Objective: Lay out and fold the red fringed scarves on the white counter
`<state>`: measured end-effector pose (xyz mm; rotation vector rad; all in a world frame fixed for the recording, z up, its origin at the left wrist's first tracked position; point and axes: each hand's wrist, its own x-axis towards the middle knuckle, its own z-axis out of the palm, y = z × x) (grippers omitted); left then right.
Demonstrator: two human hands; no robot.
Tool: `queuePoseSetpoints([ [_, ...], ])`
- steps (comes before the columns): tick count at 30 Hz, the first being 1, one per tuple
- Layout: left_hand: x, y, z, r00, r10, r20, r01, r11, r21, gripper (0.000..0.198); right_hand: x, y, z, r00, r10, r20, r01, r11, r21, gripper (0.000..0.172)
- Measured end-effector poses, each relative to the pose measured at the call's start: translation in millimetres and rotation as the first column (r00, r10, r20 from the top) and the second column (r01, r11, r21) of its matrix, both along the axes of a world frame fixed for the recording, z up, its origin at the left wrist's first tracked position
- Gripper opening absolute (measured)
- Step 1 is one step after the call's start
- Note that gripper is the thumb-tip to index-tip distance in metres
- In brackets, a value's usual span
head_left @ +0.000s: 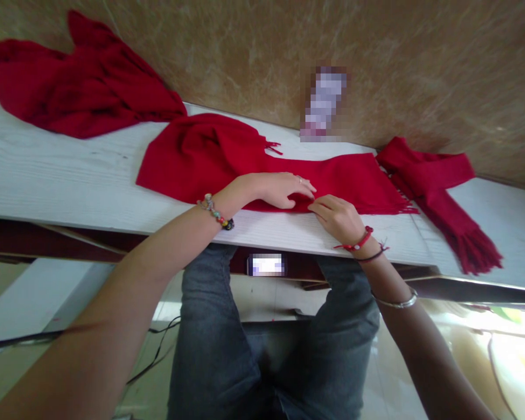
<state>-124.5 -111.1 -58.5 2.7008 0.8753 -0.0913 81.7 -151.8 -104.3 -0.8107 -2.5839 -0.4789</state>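
Observation:
A red fringed scarf (210, 154) lies spread across the white table (61, 175) in front of me. My left hand (277, 189) rests flat on its near edge, fingers stretched out and pressing the cloth. My right hand (336, 216) sits just to the right of it, fingers curled and pinching the scarf's near edge. Both wrists wear bracelets.
A second red scarf (79, 81) lies bunched at the table's back left. A third one (437, 186) lies at the right, its fringe hanging over the front edge. A blurred object (324, 105) stands against the brown wall. My knees are under the table.

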Motion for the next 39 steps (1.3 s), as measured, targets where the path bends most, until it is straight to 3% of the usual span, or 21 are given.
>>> queuePoseSetpoints([
  [5, 1.5, 2.0, -4.8, 1.000, -0.006, 0.001, 0.006, 1.000, -0.023, 0.054, 0.7, -2.5, -0.8, 0.998, -0.036, -0.055, 0.031, 0.996, -0.089, 0.030],
  [8, -1.8, 5.8, -9.9, 0.981, 0.177, -0.082, -0.176, 0.984, 0.015, 0.053, 1.7, -2.9, -0.9, 0.996, -0.062, -0.068, 0.053, 0.990, -0.127, 0.028],
  [11, -3.4, 6.7, -12.8, 0.890, 0.431, -0.151, -0.420, 0.902, 0.099, 0.055, 2.6, -1.8, -0.6, 0.996, -0.058, -0.072, 0.047, 0.988, -0.147, 0.027],
  [13, -3.1, 5.9, -13.2, 0.864, 0.483, -0.143, -0.463, 0.873, 0.154, 0.057, 2.8, -0.7, -0.4, 0.995, -0.054, -0.078, 0.040, 0.985, -0.166, 0.027],
  [15, -2.6, 4.7, -11.6, 0.920, 0.374, -0.115, -0.356, 0.923, 0.148, 0.055, 2.9, 0.4, -0.5, 0.995, -0.046, -0.085, 0.030, 0.983, -0.184, 0.027],
  [17, -2.6, 3.4, -8.1, 0.982, 0.167, -0.087, -0.161, 0.984, 0.073, 0.053, 3.0, 1.3, -1.0, 0.995, -0.036, -0.095, 0.017, 0.981, -0.195, 0.028],
  [20, -5.3, 2.3, -0.9, 0.998, -0.014, -0.063, 0.010, 0.998, -0.061, 0.052, 3.2, 2.1, -2.0, 0.994, -0.038, -0.104, 0.017, 0.981, -0.195, 0.028],
  [24, -11.2, 4.1, 3.2, 0.999, -0.030, 0.015, 0.031, 0.991, -0.127, 0.046, 3.5, 2.5, -2.6, 0.994, -0.051, -0.100, 0.031, 0.981, -0.189, 0.028],
  [29, -10.4, 7.9, -3.5, 0.993, -0.030, 0.111, 0.049, 0.984, -0.174, 0.044, 3.2, 2.5, -1.4, 0.995, -0.051, -0.087, 0.032, 0.977, -0.210, 0.028],
  [34, -9.2, 12.9, -9.5, 0.996, -0.066, 0.061, 0.068, 0.997, -0.021, 0.045, 2.8, 1.7, -0.8, 0.995, -0.053, -0.087, 0.035, 0.978, -0.207, 0.027],
  [37, -10.8, 16.9, -13.2, 1.000, 0.015, 0.013, -0.016, 0.997, 0.070, 0.047, 2.7, 1.8, -1.1, 0.995, -0.055, -0.088, 0.036, 0.978, -0.208, 0.027],
  [39, -11.3, 17.8, -14.7, 0.985, 0.169, -0.041, -0.165, 0.982, 0.095, 0.049, 2.7, 1.9, -1.4, 0.994, -0.050, -0.095, 0.029, 0.978, -0.206, 0.028],
])
